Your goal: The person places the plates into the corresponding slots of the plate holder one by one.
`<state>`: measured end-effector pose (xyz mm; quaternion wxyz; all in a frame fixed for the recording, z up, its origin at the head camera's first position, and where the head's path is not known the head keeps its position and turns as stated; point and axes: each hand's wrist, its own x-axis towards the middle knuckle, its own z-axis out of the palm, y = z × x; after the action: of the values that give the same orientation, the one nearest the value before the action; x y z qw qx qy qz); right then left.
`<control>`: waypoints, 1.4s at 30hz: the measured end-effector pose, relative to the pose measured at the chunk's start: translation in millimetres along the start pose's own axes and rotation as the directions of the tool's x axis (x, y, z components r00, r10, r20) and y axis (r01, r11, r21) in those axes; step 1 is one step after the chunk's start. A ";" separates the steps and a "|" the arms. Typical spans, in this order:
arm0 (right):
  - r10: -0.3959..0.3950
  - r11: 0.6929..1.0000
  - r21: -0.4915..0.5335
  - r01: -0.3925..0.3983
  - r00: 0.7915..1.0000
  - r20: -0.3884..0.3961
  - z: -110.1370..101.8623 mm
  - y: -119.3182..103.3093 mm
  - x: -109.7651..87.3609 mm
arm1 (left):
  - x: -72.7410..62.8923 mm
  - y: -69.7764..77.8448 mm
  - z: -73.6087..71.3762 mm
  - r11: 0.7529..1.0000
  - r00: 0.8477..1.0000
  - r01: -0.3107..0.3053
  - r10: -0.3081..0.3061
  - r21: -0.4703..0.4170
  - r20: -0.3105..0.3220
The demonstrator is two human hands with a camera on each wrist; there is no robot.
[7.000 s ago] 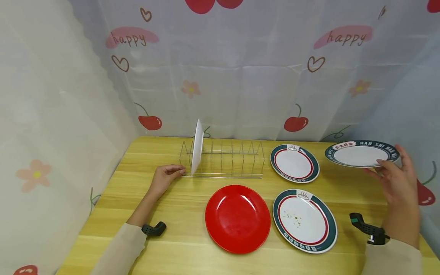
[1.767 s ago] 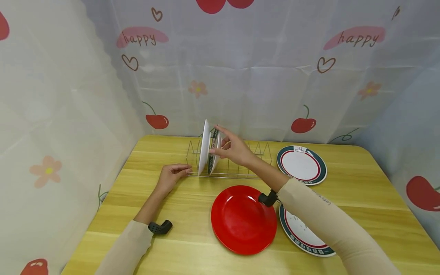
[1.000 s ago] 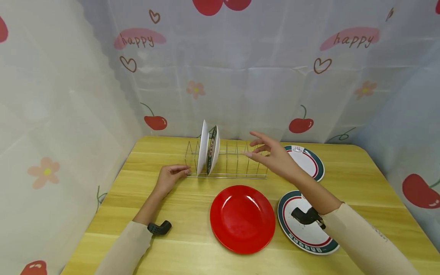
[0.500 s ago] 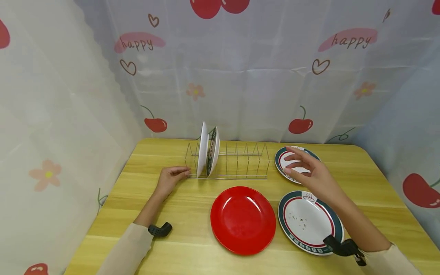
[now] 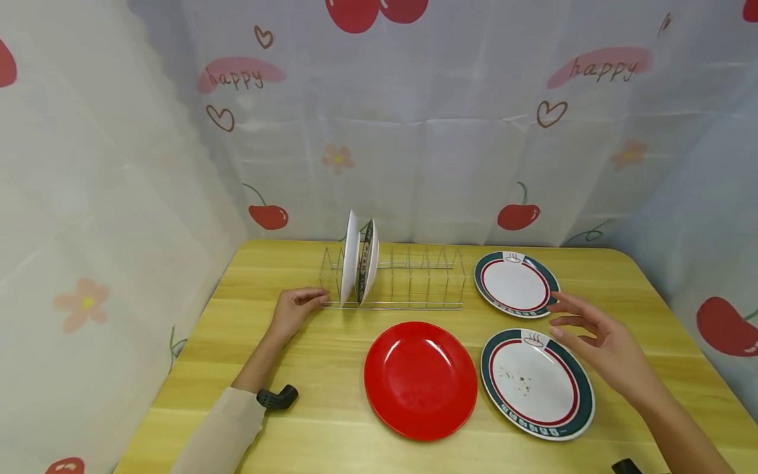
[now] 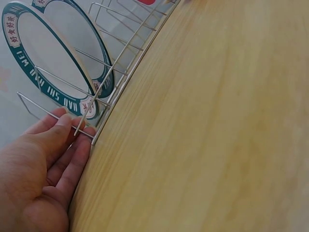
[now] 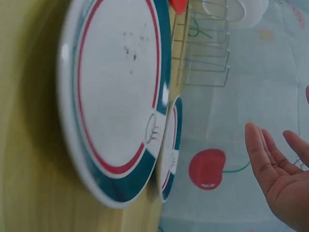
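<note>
My left hand point(image 5: 290, 315) pinches the left end of the wire plate rack point(image 5: 414, 303); in the left wrist view its thumb and fingers close on the corner wire. Two plates stand on edge in the rack's left slots: a white one point(image 5: 349, 263) and, to its right, a smaller green-rimmed one point(image 5: 373, 263). My right hand point(image 5: 610, 349) is held up with loosely bent fingers and holds nothing. It is just right of a small green-rimmed plate point(image 5: 515, 286) and a larger green-rimmed plate point(image 5: 551, 372) with dark specks on its white middle.
A red plate point(image 5: 420, 382) lies on the wooden table point(image 5: 320, 408) in front of the rack, left of the speckled plate. A printed curtain point(image 5: 450, 164) hangs behind and along both sides of the table.
The right hand carried a green-rimmed plate from the right into the rack beside the white one and let go. It has since drawn back right and nearer. The left hand stays on the rack.
</note>
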<state>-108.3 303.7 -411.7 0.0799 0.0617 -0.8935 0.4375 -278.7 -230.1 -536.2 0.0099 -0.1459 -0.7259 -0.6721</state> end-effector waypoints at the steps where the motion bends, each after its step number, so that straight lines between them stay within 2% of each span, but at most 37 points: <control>1: 0.001 1.000 0.007 -0.001 1.000 -0.007 -1.3 4.8 -2.4 | -1.2 0.1 -0.6 1.000 1.000 0.006 -0.006 0.001 -0.010; 5: 0.034 0.999 0.023 -0.033 0.999 -0.029 -8.1 25.8 -14.2 | -4.1 1.0 -2.5 1.000 0.999 0.011 -0.011 0.013 -0.031; 11: 0.199 0.979 -0.052 -0.199 0.980 -0.016 -20.7 55.5 -32.3 | -1.8 1.9 -1.6 1.000 1.000 0.006 -0.006 0.007 -0.026; 14: 0.284 0.955 -0.105 -0.279 0.958 0.038 -24.0 66.5 -37.5 | -1.3 2.8 -0.9 1.000 0.999 0.015 -0.015 0.001 -0.028; 18: 0.385 0.920 -0.147 -0.364 0.911 0.151 -25.8 77.4 -41.5 | -1.4 4.3 -0.6 1.000 0.999 0.026 -0.026 -0.005 -0.023; 20: 0.415 0.909 -0.133 -0.395 0.889 0.193 -24.7 81.2 -42.9 | -1.6 5.3 -0.7 1.000 0.999 0.028 -0.028 -0.011 -0.020; 23: 0.423 0.906 -0.086 -0.415 0.874 0.240 -20.8 84.9 -44.6 | -1.7 6.1 -1.0 1.000 0.999 0.027 -0.027 -0.011 -0.017; 28: 0.408 0.903 0.006 -0.429 0.863 0.297 -14.3 89.0 -46.7 | -1.8 4.9 -1.4 1.000 1.000 0.027 -0.027 -0.012 -0.012; 30: 0.399 0.906 0.012 -0.422 0.865 0.305 -13.1 90.1 -46.6 | -2.1 4.2 -1.4 1.000 1.000 0.026 -0.026 -0.012 -0.011; 35: 0.395 0.909 -0.014 -0.416 0.852 0.343 -14.2 89.9 -43.5 | -1.5 0.8 -1.2 0.999 0.999 0.031 -0.031 -0.024 -0.007; 38: 0.401 0.900 0.011 -0.435 0.839 0.369 -15.8 88.8 -42.5 | -1.0 0.2 -0.9 0.999 1.000 0.029 -0.029 -0.028 0.000; 42: 0.373 0.885 0.103 -0.453 0.825 0.425 -19.7 91.2 -43.5 | -0.4 0.3 -0.1 1.000 1.000 0.019 -0.019 -0.020 0.006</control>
<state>-80.4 376.6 -478.7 -0.2047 -0.0398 -0.8344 0.5101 -278.3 -230.3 -535.9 -0.0001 -0.1411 -0.7206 -0.6789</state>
